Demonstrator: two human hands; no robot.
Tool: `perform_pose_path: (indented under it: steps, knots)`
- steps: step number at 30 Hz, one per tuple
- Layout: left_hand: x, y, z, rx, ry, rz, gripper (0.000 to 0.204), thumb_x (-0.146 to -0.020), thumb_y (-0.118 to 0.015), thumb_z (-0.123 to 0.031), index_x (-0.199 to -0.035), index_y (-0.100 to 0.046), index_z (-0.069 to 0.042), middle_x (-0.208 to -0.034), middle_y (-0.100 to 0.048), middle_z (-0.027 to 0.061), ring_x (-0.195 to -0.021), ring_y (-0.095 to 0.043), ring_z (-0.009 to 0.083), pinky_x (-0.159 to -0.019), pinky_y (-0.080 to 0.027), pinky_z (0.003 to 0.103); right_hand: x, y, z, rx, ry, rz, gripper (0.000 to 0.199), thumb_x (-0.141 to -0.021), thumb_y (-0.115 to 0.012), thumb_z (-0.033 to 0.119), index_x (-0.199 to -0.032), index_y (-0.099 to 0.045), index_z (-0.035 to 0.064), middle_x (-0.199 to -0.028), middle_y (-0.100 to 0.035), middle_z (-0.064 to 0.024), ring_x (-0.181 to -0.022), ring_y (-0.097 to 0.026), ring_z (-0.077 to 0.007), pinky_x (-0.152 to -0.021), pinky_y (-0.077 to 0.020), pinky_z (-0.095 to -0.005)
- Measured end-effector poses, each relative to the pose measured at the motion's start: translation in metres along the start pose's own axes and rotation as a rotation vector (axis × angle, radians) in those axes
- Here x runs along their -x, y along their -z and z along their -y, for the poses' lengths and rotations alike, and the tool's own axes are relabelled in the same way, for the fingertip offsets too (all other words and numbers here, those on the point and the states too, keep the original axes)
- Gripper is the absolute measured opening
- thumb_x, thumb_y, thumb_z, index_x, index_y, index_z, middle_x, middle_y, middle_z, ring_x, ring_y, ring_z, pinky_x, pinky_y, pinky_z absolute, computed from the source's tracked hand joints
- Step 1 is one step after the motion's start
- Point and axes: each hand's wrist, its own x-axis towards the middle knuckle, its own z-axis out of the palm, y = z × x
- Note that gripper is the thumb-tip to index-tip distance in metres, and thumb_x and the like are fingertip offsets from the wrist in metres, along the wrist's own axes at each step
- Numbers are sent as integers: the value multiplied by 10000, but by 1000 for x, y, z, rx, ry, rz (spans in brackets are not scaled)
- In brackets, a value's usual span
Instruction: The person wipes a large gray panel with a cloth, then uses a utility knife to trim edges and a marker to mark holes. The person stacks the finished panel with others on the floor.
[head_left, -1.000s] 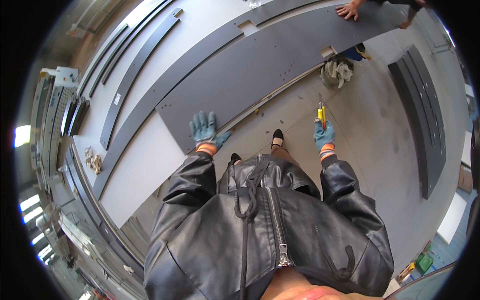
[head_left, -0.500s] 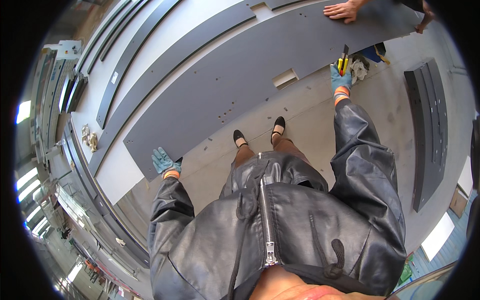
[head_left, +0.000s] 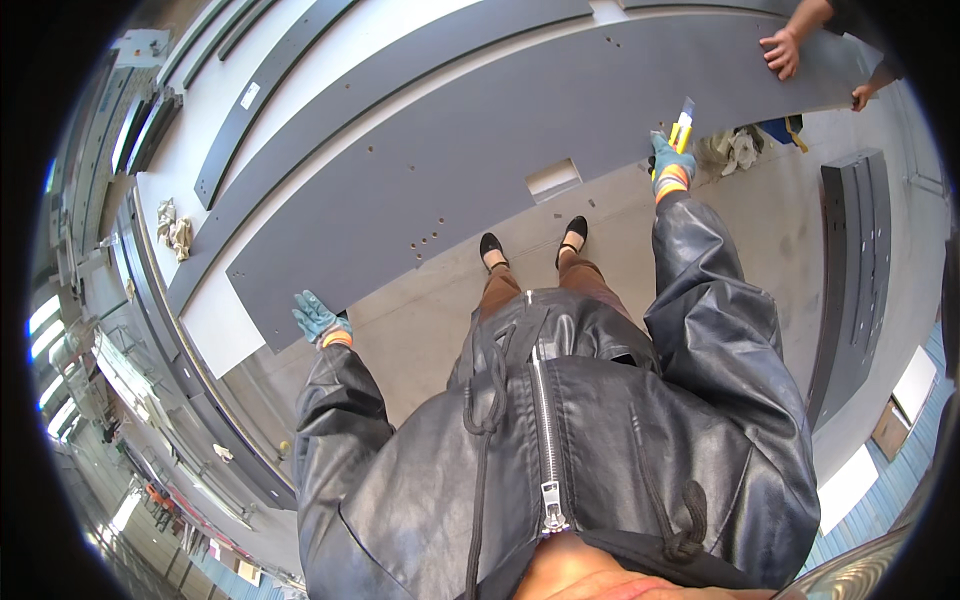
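A long grey panel [head_left: 480,140] with small drilled holes and a rectangular cut-out [head_left: 554,180] lies in front of me. My left hand [head_left: 318,318], in a blue-green glove with an orange cuff, is at the panel's near left corner with its fingers stretched out over the surface. Near the panel's front edge, right of the cut-out, my right hand [head_left: 671,164], gloved alike, is closed on a yellow utility knife [head_left: 681,131] whose blade points away from me. Whether the right hand touches the panel, I cannot tell.
A co-worker's hand [head_left: 783,53] rests on the panel's far right, the other hand [head_left: 862,96] at its end. Crumpled rags [head_left: 741,152] lie beyond my right hand. Dark panels [head_left: 855,270] stack at right; more strips [head_left: 262,95] lie at far left, near a cloth [head_left: 174,230].
The panel has shifted left and toward me, covering several scraps on the floor. My right hand has come nearer with the knife. The co-worker's hands sit further right in the picture.
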Motion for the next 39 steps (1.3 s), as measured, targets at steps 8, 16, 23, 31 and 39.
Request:
perform_pose_path:
  steps: [8,16,23,31,39]
  knots:
    - [3,0,6,90,-13,-103,1158,-807,-773,-276,-1730,-91,-121,-1796,-125,136,-1581,-248,512,-1293,-251,584,-15,-5,1,-437,-212,62,434,-787,-961,219,-1094,-704,53,-1031,-704,-86,-812,-687,-240,-684,-585,-475]
    - [-27,135,-80,176,-242,280,1137,-789,-845,-457,-1690,-252,-99,-1752,-209,237,-1621,-185,447,-1296,-214,555,7,27,0,84,160,-67,425,-864,-887,392,-931,-660,39,-706,-663,-81,-582,-642,-236,-550,-509,-436]
    - [-30,205,-284,824,-848,-447,486,-823,-819,-329,-1249,-698,-128,-1425,-594,161,-1413,-489,434,-1170,-417,555,186,59,-30,515,713,233,425,-1029,-673,442,-1045,-684,17,-862,-719,-250,-804,-716,-430,-719,-548,-484]
    - [-1,196,-405,770,-1078,-487,185,-743,-849,-300,-813,-760,-154,-1407,-604,77,-1372,-500,361,-1125,-413,520,238,53,-41,692,664,395,427,-1031,-633,437,-1312,-661,116,-1157,-748,-226,-1041,-706,-484,-892,-571,-553]
    - [-5,194,-405,762,-1095,-467,152,-768,-846,-288,-762,-749,-171,-1457,-600,55,-1377,-501,332,-1108,-407,506,233,44,-58,770,602,504,427,-1051,-574,491,-1254,-631,119,-1141,-738,-239,-1001,-706,-497,-862,-563,-590]
